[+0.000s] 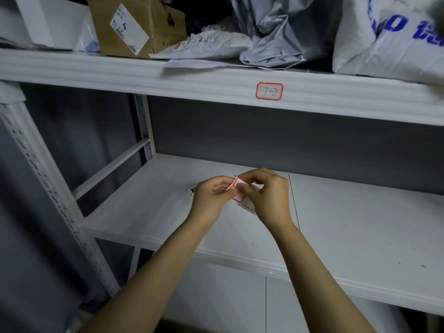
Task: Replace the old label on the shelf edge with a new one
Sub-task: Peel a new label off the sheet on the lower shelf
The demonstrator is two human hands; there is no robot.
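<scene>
Both hands (242, 191) on label sheet (243, 202)

We see white metal shelving (168, 75) | perforated uprights (48, 188) | dark grey wall (264, 135) behind | dim light | parcels (276, 32) crowd upper shelf.

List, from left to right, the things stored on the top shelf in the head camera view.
White box → cardboard box → flat white mailer → crumpled grey bag → white bag with blue lettering.
</scene>
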